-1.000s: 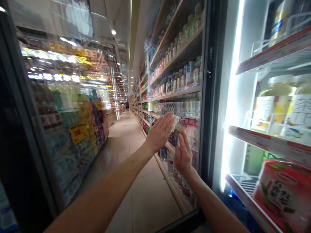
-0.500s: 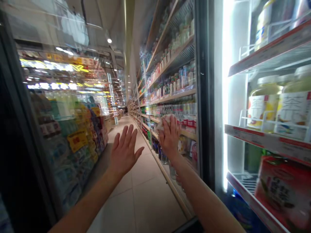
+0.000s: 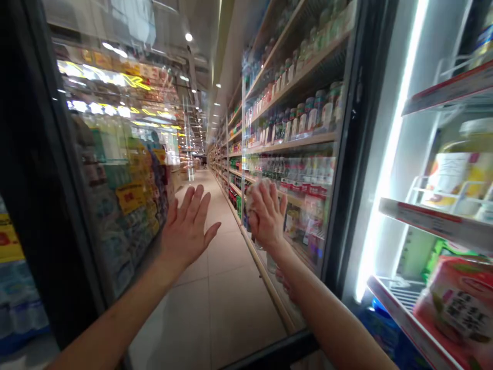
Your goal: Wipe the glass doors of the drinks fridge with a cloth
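A glass cooler door with a dark frame [image 3: 342, 154] stands in front of me, and the aisle shows through or reflects in its pane. My right hand [image 3: 268, 218] presses a pale crumpled cloth [image 3: 251, 198] to the glass. Its fingers cover most of the cloth. To the left, my left hand [image 3: 185, 226] is held palm forward with its fingers stretched out and thumb apart. It holds nothing and is at the pane; whether it touches the glass I cannot tell.
To the right, the lit cooler has shelf edges [image 3: 427, 218], a bottled drink [image 3: 449, 172] and a red drink pack [image 3: 458, 298]. Bottle shelves [image 3: 292, 141] appear in the pane. At far left, beyond the door's dark edge, are stacked goods with a yellow sign [image 3: 10, 239].
The door's right frame and the cooler have shifted right in view, and more of the bottom frame shows. Both hands are farther from the right frame. The cloth stays under my right hand.
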`<state>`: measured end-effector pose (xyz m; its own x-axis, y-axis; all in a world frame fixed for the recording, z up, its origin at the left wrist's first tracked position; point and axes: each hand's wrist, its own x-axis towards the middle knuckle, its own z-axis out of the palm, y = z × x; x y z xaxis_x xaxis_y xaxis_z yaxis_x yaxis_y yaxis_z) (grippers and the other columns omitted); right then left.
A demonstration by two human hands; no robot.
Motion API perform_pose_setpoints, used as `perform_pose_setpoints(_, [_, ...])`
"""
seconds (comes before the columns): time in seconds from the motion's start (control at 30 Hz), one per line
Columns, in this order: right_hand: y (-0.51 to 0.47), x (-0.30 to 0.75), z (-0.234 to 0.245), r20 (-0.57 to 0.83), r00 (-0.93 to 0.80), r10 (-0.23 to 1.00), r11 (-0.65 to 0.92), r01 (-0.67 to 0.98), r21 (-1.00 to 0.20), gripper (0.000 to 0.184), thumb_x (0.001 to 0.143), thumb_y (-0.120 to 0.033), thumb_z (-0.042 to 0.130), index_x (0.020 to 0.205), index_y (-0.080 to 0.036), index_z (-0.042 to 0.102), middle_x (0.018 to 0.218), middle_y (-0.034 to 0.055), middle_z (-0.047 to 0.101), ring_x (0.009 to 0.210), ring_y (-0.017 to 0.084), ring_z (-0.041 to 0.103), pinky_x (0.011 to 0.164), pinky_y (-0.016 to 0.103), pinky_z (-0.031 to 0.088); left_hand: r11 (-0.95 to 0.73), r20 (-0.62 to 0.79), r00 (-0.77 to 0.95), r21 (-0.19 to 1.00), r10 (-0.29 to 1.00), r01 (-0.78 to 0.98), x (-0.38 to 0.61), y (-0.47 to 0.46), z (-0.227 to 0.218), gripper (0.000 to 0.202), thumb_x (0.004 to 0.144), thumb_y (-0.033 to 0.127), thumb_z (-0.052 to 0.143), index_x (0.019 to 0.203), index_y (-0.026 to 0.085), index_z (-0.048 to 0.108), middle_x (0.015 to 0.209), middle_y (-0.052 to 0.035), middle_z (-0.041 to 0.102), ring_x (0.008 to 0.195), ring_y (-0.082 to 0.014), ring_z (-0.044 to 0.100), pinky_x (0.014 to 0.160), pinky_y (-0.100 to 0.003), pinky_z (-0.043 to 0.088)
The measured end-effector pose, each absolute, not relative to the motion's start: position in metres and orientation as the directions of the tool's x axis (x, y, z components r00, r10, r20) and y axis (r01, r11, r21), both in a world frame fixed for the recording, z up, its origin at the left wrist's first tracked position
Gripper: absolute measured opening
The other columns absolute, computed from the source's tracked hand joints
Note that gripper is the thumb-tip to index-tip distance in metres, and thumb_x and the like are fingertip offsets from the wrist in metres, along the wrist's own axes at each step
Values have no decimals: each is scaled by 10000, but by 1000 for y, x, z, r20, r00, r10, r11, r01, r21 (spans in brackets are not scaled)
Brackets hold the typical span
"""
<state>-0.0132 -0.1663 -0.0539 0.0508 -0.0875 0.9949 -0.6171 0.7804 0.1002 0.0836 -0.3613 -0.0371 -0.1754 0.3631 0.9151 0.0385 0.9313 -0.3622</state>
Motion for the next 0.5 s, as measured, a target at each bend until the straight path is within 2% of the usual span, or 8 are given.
perform_pose_setpoints(0.03, [-152,-20,-56,998,43,-38,790,-610,56,572,869,-248,355,1435,-242,271,1435,72,406,1404,229,202,1124,520,127,936,920,-170,-352,352,30,87,-366,-40,754,852,402,527,1457,172,142,1474,-140,301,1393,-245,210,1136,-430,138])
perform_pose_setpoints(0.13, [-113,-38,-61,964,8,267,791,-573,-214,617,867,-217,310,1467,-194,167,1472,123,331,1397,255,216,1098,565,166,942,929,-159,-335,333,16,93,-375,-48,767,839,391,546,1457,173,148,1499,-133,248,1399,-250,190,1145,-430,104])
perform_pose_setpoints(0.17, [-111,-39,-62,947,-4,321,779,-568,-266,621,869,-214,305,1470,-187,151,1487,129,299,1401,260,201,1094,569,173,942,929,-159,-335,334,19,93,-376,-49,779,834,388,552,1459,175,138,1506,-128,228,1403,-249,177,1149,-427,86])
perform_pose_setpoints(0.23, [-126,-30,-66,961,-18,275,782,-577,-235,623,879,-220,309,1475,-194,127,1508,113,258,1416,259,150,1104,553,169,942,928,-160,-334,335,34,91,-377,-51,800,826,385,563,1462,179,122,1517,-118,202,1409,-247,151,1155,-420,56])
perform_pose_setpoints(0.33, [-163,-11,-69,999,4,-49,795,-605,42,657,888,-260,353,1479,-240,67,1510,65,270,1422,244,130,1130,497,151,949,932,-178,-309,315,57,86,-378,-51,792,834,395,548,1464,200,110,1521,-103,197,1409,-251,146,1156,-430,53])
perform_pose_setpoints(0.4, [-166,-10,-67,984,19,-176,788,-596,152,661,888,-272,369,1476,-278,69,1501,42,294,1414,244,168,1136,487,141,957,937,-195,-285,291,54,84,-379,-50,766,846,407,526,1463,211,118,1515,-98,222,1404,-251,173,1154,-438,80])
perform_pose_setpoints(0.43, [-159,-15,-63,987,14,-160,802,-581,139,644,891,-270,358,1475,-285,87,1501,44,295,1410,250,184,1131,500,142,960,938,-201,-277,281,50,84,-379,-50,753,851,411,518,1462,213,126,1508,-98,243,1399,-249,193,1152,-436,98])
perform_pose_setpoints(0.5, [-136,-29,-53,999,-26,46,841,-538,-53,604,901,-261,316,1474,-262,123,1510,78,266,1405,279,192,1105,557,161,962,941,-201,-268,273,49,83,-381,-51,736,856,414,509,1460,210,142,1489,-105,291,1389,-246,227,1149,-430,128])
